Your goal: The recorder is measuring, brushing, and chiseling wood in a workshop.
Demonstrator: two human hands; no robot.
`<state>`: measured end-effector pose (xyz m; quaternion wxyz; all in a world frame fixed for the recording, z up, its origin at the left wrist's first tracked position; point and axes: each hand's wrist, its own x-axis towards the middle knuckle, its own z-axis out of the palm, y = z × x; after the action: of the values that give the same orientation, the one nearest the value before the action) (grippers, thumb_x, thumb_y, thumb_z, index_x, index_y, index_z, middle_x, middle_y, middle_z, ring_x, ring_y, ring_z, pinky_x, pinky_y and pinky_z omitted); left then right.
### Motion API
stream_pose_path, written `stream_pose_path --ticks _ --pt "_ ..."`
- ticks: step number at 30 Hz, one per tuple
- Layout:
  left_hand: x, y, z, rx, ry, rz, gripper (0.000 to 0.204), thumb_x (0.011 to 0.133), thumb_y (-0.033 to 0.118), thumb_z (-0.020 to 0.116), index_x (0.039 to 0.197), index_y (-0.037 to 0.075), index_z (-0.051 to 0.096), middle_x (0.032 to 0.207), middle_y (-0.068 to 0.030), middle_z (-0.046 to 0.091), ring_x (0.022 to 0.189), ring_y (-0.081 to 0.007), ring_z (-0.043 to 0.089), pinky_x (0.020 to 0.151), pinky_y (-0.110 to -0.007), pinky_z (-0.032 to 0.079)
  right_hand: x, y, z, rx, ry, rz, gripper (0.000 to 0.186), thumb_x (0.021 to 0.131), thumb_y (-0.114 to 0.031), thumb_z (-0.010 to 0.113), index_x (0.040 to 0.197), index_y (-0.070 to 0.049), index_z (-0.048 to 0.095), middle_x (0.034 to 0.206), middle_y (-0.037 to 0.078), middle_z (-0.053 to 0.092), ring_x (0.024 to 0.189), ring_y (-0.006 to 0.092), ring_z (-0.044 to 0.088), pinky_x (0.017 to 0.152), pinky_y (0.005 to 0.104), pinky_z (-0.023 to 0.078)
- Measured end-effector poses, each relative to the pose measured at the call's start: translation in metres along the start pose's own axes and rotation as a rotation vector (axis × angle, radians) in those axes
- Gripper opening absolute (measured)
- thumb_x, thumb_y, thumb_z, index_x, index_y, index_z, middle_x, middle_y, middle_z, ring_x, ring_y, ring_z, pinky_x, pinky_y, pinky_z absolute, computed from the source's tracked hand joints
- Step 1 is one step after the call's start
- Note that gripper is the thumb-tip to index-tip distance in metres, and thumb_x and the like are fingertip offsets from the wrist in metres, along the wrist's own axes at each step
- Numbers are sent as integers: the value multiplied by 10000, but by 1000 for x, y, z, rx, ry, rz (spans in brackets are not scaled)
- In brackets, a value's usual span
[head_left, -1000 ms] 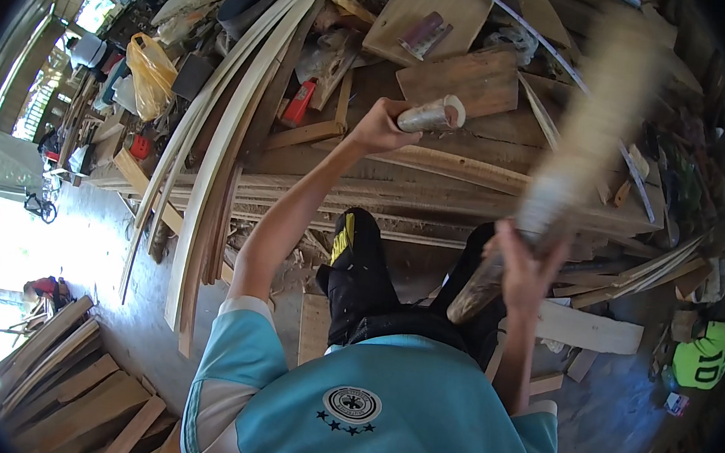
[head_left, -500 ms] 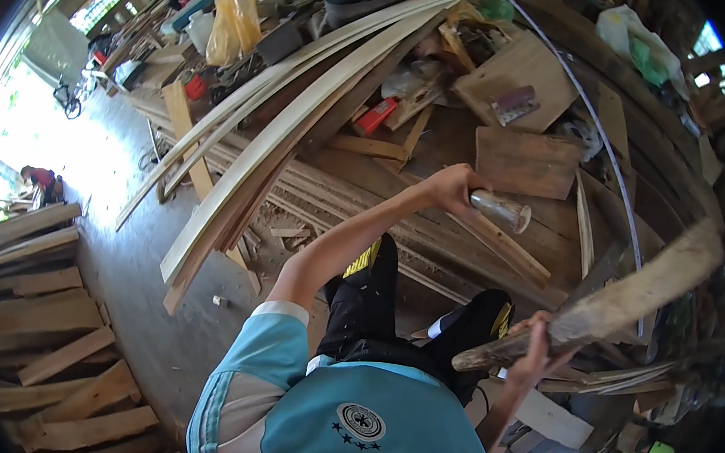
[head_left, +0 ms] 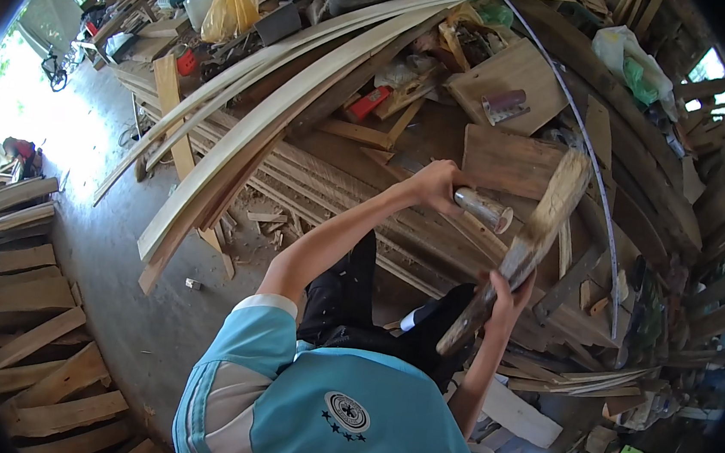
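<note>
My left hand (head_left: 437, 186) is wrapped round a stout round tool handle (head_left: 483, 209). The handle's flat, worn butt end points right and toward me; the tool's other end is hidden by my fingers. In my right hand (head_left: 507, 300) is a rough wooden club (head_left: 544, 221), gripped near its narrower lower end. Its wide part rises up and to the right, just beside the handle's butt; a small gap seems to lie between them. A brown wooden board (head_left: 506, 160) is behind both, on the cluttered workbench (head_left: 427, 133).
Long pale curved strips (head_left: 308, 62) arch across the bench's left side. A red box-shaped object (head_left: 367, 103) and a purple cylinder (head_left: 504, 105) lie farther back. Planks (head_left: 28, 305) are stacked on the floor at left. A thin bluish strip (head_left: 596, 165) curves down the right side.
The club has swung left and stands more upright, close to the handle's butt. My left hand keeps its grip on the handle. The whole view has shifted slightly.
</note>
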<state>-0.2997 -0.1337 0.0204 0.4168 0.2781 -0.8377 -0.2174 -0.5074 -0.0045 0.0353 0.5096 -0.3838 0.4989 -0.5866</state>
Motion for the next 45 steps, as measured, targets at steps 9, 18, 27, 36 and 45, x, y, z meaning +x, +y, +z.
stream_pose_path --ticks 9,18,27,36,45 --pt "25 46 8 -386 148 -100 190 535 109 627 656 1 527 527 -53 482 504 -107 432 477 -265 345 57 32 -14 -292 -36 -66 519 663 -60 612 1135 -16 399 840 81 533 601 144 538 511 276 465" --pt "20 27 -60 -577 243 -352 161 595 68 673 618 49 515 553 39 486 500 -42 442 453 -200 333 62 17 -8 -307 29 109 489 634 -89 637 1073 -10 437 783 74 539 607 150 534 489 276 442" --pt "4 24 -57 -633 313 -390 161 610 36 638 570 56 484 494 16 455 403 -62 421 391 -204 302 68 20 -12 -247 50 110 464 631 -115 632 1046 -4 455 770 79 552 584 147 531 502 290 428" --pt "-3 31 -75 -603 314 -394 153 625 -38 568 610 47 441 529 -17 449 438 -91 420 404 -231 304 80 41 -21 -336 53 -58 445 637 -139 649 1016 -22 448 708 70 529 487 150 532 426 288 445" --pt "13 28 -39 -312 430 -394 133 600 94 555 592 19 445 523 27 426 487 -50 383 429 -237 306 70 20 -11 -358 18 120 505 621 -148 641 1071 -3 462 859 95 560 714 171 548 629 316 436"
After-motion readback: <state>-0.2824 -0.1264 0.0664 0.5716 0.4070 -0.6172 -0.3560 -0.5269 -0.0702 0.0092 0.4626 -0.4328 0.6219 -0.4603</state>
